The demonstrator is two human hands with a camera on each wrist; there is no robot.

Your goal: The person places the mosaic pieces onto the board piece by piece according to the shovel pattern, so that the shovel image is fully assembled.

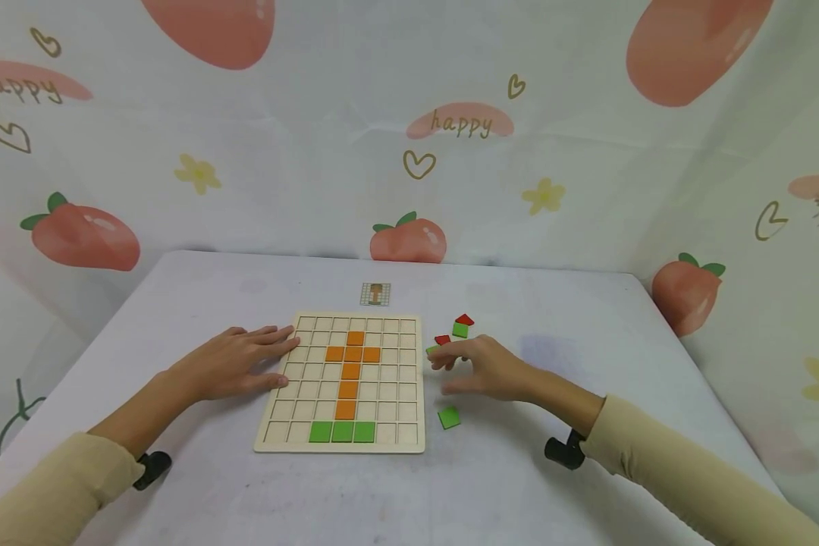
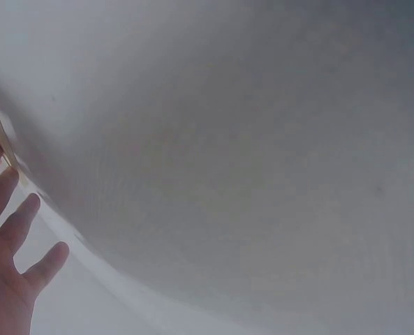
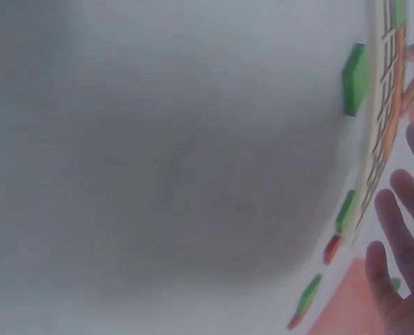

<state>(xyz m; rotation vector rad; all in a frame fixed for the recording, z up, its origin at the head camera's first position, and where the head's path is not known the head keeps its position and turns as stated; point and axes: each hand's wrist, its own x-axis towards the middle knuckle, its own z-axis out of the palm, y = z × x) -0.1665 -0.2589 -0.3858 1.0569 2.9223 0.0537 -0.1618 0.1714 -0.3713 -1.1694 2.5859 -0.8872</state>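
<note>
A pale wooden grid board [image 1: 396, 394] lies flat on the table. Orange square tiles [image 1: 350, 371] form a cross on it, above a row of green tiles [image 1: 342, 432] near its bottom edge. My left hand [image 1: 235, 365] rests at the board's left side, fingers extended and fingertips at the rim. Just right of the board, my right hand [image 1: 484, 368] hovers with bent, spread fingers, nothing visible between them. Beyond its fingertips lie a red piece [image 1: 442, 340] and a green piece partly hidden by the fingers. A loose green tile [image 1: 449, 417] sits nearer me.
Farther back on the right, a red triangle [image 1: 464, 320] lies against a green square [image 1: 460, 331]. A small pattern card [image 1: 376, 294] lies behind the board. The white-covered table [image 1: 246, 500] meets a printed cloth backdrop [image 1: 314, 189] at its far edge.
</note>
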